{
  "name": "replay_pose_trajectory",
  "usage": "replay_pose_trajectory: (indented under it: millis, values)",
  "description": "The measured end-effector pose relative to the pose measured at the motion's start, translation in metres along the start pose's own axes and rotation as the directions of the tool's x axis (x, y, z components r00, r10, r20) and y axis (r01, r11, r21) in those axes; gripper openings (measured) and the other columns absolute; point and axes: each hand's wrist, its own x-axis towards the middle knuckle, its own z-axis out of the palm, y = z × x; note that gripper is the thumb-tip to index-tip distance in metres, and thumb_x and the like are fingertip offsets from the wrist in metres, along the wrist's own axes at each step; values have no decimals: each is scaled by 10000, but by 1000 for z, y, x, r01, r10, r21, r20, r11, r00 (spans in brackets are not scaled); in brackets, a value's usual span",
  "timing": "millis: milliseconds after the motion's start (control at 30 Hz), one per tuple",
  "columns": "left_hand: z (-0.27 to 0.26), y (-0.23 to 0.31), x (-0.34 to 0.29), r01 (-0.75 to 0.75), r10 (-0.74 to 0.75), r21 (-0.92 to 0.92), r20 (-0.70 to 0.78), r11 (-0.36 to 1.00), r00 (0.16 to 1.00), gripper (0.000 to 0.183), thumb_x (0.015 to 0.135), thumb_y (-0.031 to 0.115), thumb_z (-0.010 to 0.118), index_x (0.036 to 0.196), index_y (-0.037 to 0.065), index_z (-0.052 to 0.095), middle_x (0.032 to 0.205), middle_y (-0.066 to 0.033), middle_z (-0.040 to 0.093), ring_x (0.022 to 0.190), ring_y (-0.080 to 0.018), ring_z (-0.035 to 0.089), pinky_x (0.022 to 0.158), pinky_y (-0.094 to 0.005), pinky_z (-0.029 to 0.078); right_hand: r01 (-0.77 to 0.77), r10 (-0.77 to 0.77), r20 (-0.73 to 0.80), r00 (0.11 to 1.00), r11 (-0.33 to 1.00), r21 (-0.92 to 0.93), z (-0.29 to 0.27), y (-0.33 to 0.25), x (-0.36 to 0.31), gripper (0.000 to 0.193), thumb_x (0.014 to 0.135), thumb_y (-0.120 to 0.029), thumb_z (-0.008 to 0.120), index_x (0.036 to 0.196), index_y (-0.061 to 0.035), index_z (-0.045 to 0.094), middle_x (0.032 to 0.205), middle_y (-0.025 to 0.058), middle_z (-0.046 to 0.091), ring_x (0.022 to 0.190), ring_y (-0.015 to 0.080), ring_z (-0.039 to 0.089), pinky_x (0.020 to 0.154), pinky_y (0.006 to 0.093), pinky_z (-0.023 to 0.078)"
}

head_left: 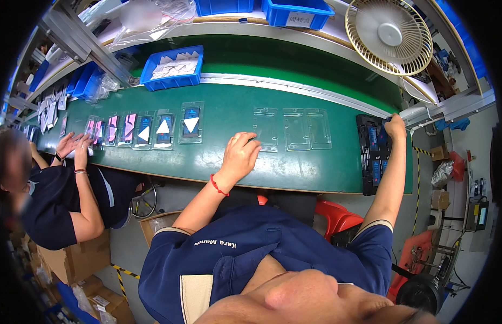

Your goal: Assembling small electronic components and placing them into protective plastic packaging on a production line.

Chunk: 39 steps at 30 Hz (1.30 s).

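My left hand (241, 154) is over the green bench with its fingers loosely bent and slightly apart. Its fingertips reach the left edge of a clear plastic blister tray (267, 129), and nothing shows inside the hand. Two more clear blister trays, one (297, 129) beside the other (319, 129), lie just to the right. At the bench's right end my right hand (395, 127) is closed at the far right corner of a black tray (364, 156). Dark blue flat rectangular pieces (376, 171) sit in its compartments. What the right fingers grip is mostly hidden.
Leftward along the bench (218, 97) lie several filled blister packs (191, 125), some with white triangles. A co-worker's hands (73, 144) are at the row's left end. Behind stands a blue bin (172, 67) of white pieces. A fan (389, 34) hangs at upper right.
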Motion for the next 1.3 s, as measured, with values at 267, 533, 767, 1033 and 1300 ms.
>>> replay_pose_trajectory:
  millis: [267,533,767,1033,1300]
  values:
    - [2,1,4,9,-10,16,33,1000,999,203,716,74,684,902,25,618,954,-109,605,904,-287,572,767,-372,457,346,-627,22,779,459,818,20,-169,-123,217,735,-78,671,936,-55,593,928,82,613,902,187,572,823,318,451]
    - [2,2,3,28,-25,-27,96,999,995,278,749,100,660,1006,35,577,979,-112,590,935,-284,563,814,-381,450,407,-643,129,755,613,677,51,-244,-190,367,698,-247,735,982,-60,596,970,164,611,923,315,594,803,377,471]
    - [1,12,10,-7,6,6,114,1000,993,351,723,109,690,1052,43,588,1150,-133,548,1089,-310,510,899,-412,415,-133,-577,292,763,301,944,41,-206,-157,362,869,-99,581,1216,-31,505,988,71,584,885,103,548,772,241,454]
    - [38,19,16,-148,139,17,264,989,954,241,768,158,665,1000,96,646,1175,-108,562,1174,-300,471,965,-467,363,93,-513,125,849,378,921,85,-189,-145,296,727,25,676,1014,-23,622,836,57,622,664,86,565,624,253,472]
    - [40,22,22,-173,175,-29,253,984,952,178,753,140,660,909,57,640,1127,-123,578,1139,-309,496,951,-455,376,497,-534,-124,836,644,582,69,-187,-168,372,626,-179,778,958,-80,643,978,135,540,941,302,553,814,374,472]
